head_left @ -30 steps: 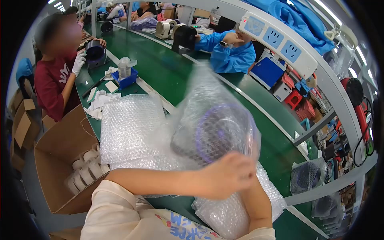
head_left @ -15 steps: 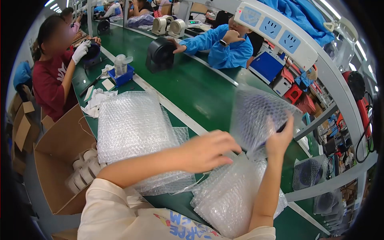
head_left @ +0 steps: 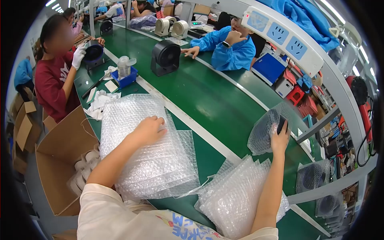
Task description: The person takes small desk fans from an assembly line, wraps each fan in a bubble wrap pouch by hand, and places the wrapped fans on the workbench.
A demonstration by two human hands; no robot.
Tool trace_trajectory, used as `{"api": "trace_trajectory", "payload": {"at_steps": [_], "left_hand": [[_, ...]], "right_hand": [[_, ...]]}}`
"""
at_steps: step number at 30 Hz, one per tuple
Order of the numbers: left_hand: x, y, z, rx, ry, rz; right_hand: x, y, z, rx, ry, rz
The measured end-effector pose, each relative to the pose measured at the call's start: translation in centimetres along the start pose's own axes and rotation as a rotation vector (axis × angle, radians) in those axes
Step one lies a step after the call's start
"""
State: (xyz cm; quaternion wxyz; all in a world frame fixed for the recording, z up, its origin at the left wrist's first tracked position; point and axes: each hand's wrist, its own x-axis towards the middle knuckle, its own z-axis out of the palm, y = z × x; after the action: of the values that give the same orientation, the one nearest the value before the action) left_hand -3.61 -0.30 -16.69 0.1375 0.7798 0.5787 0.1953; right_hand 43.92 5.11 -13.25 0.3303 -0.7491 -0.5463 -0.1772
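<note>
My right hand (head_left: 280, 139) grips a dark fan wrapped in a clear bubble-wrap bag (head_left: 261, 134), above the right part of the green table. The fan's black part shows at my fingers; the rest is blurred through the plastic. My left hand (head_left: 149, 130) is over the large stack of bubble-wrap bags (head_left: 136, 168), fingers loosely bent and apart, holding nothing. Whether its fingertips touch the top bag, I cannot tell. A second pile of bubble-wrap bags (head_left: 236, 196) lies beneath my right forearm.
An unwrapped black fan (head_left: 165, 58) stands on the green table (head_left: 200, 104). A blue tray (head_left: 127, 78) holds a clear bottle. At left is a cardboard box (head_left: 56, 168) with white rolls. Bagged fans (head_left: 313, 176) sit at right. Two co-workers sit across and to the left.
My left hand has moved left, from near the bagged fan to the large bag stack. My right hand has lowered the bagged fan slightly. The co-worker in blue has let go of the black fan.
</note>
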Motion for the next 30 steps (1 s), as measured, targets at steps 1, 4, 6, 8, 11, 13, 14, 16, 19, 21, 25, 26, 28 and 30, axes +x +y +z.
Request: {"api": "trace_trajectory", "payload": {"at_steps": [1, 4, 6, 8, 11, 13, 14, 16, 19, 21, 25, 26, 28, 30], "left_hand": [[0.2, 0.5, -0.9, -0.028, -0.062, -0.021], [1.2, 1.6, -2.8, -0.253, -0.046, 0.172], [0.8, 5.3, -5.5, -0.570, -0.134, 0.200], [-0.1, 8.3, -6.4, -1.060, -0.275, 0.326], [-2.1, 13.4, -8.9, -1.477, -0.561, 0.627], [-3.4, 16.1, -9.9, -1.660, -0.677, 0.829], [-3.9, 17.2, -10.3, -1.695, -0.717, 0.887], [-4.6, 18.9, -10.6, -1.750, -0.787, 0.965], [-5.4, 20.2, -10.4, -1.783, -0.863, 1.041], [-5.8, 20.7, -10.2, -1.795, -0.899, 1.076], [-6.5, 21.0, -10.3, -1.799, -0.946, 1.116], [-6.7, 20.8, -10.3, -1.807, -0.952, 1.127], [-7.0, 20.2, -10.7, -1.835, -0.956, 1.169], [-7.5, 19.3, -10.8, -1.891, -0.942, 1.227]], "right_hand": [[0.0, -0.2, -0.3, -0.061, 0.011, 0.009], [-0.6, -2.6, -2.1, 0.003, 0.223, -0.237], [-1.6, -4.9, -3.0, 0.197, 0.261, -0.460], [-2.4, -6.9, -3.1, 0.461, 0.135, -0.643], [-3.9, -8.8, -1.7, 0.583, -0.103, -0.773], [-4.5, -8.3, -0.2, 0.592, -0.194, -0.761], [-4.8, -8.2, 0.1, 0.595, -0.241, -0.753], [-5.0, -8.1, 0.2, 0.614, -0.243, -0.685], [-5.2, -8.3, 0.1, 0.616, -0.255, -0.655], [-5.3, -8.5, 0.2, 0.626, -0.275, -0.651], [-5.4, -8.3, 0.6, 0.642, -0.285, -0.646], [-5.4, -8.4, 0.6, 0.643, -0.294, -0.640], [-5.5, -8.5, 0.5, 0.638, -0.304, -0.625], [-5.5, -8.2, 0.7, 0.649, -0.303, -0.632]]}}
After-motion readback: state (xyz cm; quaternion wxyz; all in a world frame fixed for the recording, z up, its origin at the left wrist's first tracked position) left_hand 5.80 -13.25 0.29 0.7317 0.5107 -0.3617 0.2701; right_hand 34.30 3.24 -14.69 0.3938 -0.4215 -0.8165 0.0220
